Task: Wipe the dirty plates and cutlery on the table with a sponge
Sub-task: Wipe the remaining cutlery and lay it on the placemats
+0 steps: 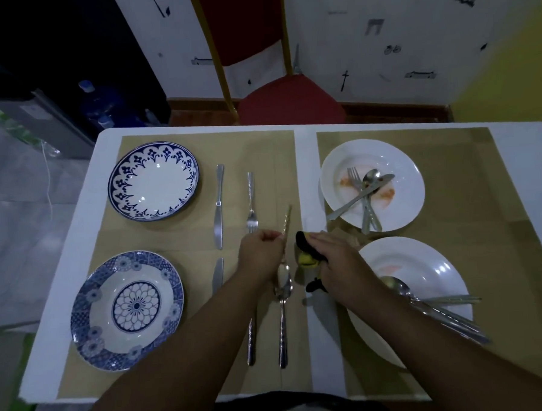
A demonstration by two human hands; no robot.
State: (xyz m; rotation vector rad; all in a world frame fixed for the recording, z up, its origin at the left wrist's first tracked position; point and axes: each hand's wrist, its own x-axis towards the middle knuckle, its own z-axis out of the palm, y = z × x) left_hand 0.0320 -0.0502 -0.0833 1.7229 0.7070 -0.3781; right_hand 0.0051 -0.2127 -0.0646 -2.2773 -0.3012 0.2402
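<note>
The left hand [259, 253] pinches a spoon [284, 274] by its handle and the right hand [335, 261] grips the sponge [307, 257], so I think a hard wipe may twist the spoon loose.

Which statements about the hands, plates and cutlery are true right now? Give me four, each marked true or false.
1. The right hand holds the sponge. True.
2. The left hand is empty. False: it grips a spoon.
3. The far white plate carries cutlery and orange smears. True.
4. The far blue plate and the near blue plate hold forks. False: both are bare.
</note>
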